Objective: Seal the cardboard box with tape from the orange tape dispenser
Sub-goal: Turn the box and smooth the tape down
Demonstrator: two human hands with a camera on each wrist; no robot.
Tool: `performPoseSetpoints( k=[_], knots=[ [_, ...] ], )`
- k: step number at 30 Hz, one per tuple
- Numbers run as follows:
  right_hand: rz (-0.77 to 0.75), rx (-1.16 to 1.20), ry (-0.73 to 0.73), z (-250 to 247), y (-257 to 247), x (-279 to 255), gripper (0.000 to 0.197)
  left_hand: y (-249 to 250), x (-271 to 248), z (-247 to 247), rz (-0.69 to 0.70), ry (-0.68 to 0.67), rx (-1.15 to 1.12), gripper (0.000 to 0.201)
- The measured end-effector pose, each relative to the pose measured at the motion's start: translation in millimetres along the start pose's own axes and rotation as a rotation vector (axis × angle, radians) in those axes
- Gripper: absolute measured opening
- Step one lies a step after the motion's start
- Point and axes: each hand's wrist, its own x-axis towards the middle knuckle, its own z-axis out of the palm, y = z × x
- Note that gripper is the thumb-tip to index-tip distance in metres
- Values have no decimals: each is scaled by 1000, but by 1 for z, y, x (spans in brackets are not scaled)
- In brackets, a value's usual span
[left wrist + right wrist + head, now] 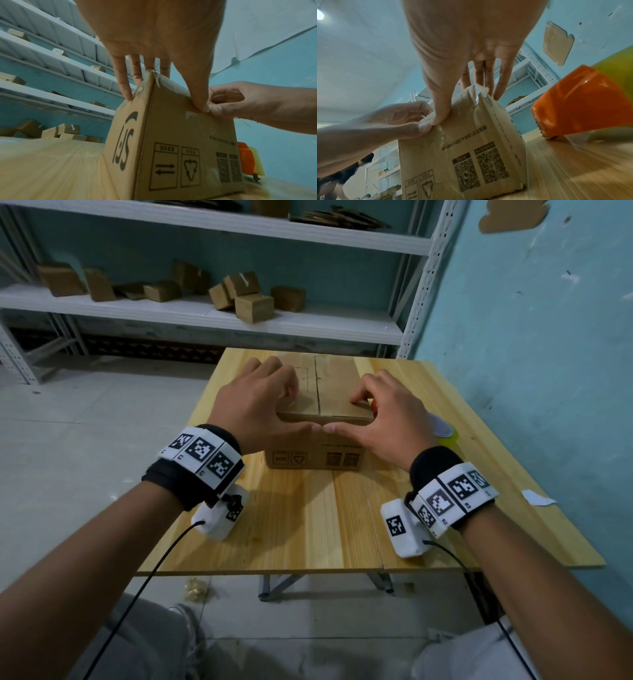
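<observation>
On the wooden table [322, 525], both hands clasp the closed cardboard box [329, 392].

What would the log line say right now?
left hand: grips cardboard box | right hand: grips box | orange tape dispenser: untouched

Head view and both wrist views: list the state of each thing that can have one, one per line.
cardboard box: upright on the table, top flaps folded shut, centre seam untaped.
orange tape dispenser: resting on the table right of the box, untouched.
left hand: grips the box's top left edge.
right hand: grips the box's top right edge.
table: bears box and dispenser.
</observation>
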Motion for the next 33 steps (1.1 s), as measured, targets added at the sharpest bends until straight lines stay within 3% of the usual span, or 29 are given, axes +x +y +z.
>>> performPoseSetpoints(
  k=[5,11,22,33],
  knots=[
    [19,-3,9,1,-3,2,73,1,1,0,-15,10,-15,50],
    [6,51,25,3,4,1,58,-2,1,-2,-35,-6,-71,56],
    [-1,143,-7,-4,11,0,47,-7,0,-4,-23,-21,-108,50],
    [-28,271,-84,-12,24,-3,38,-13,-3,-10,-27,-68,-241,62]
  ],
)
